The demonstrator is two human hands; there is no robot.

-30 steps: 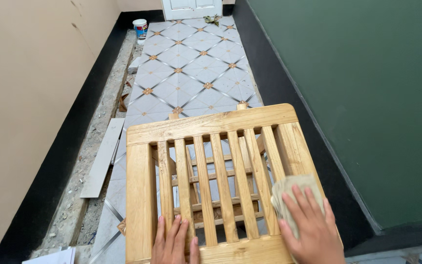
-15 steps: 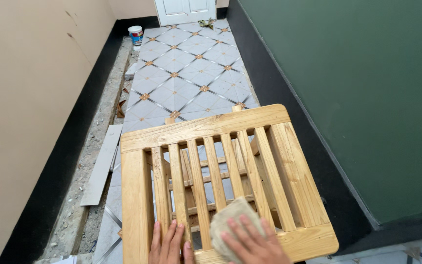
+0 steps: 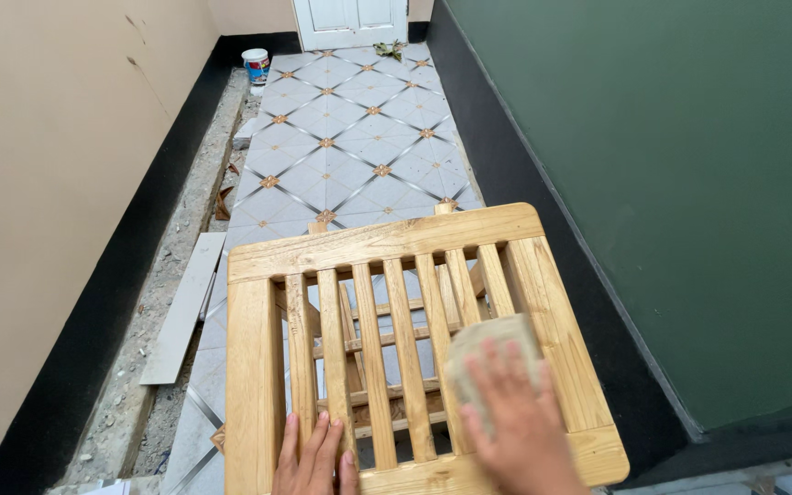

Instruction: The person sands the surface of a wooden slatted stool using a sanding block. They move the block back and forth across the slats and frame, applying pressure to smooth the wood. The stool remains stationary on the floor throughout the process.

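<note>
2 bare hands on a pale slatted wooden table top (image 3: 387, 243) in a narrow tiled passage.

The left hand (image 3: 315, 456) lies flat, fingers together and stretched out, palm down on the slats near the table's near edge, gripping nothing; the right hand (image 3: 517, 423), blurred, is spread open and presses down on a small beige rectangular pad (image 3: 488, 346), which looks like sanding paper or a cloth, so the pad sits under the fingers on the slats toward the table's right side rather than clenched in a fist; the patterned grey diamond floor tiles (image 3: 350, 137) run to a white door (image 3: 350, 20); a white paint bucket (image 3: 256, 66) stands by the beige wall (image 3: 57, 165); a loose grey tile strip (image 3: 185, 307) lies on the rubble beside it; a dark green wall (image 3: 680, 165) rises on the right.
</note>
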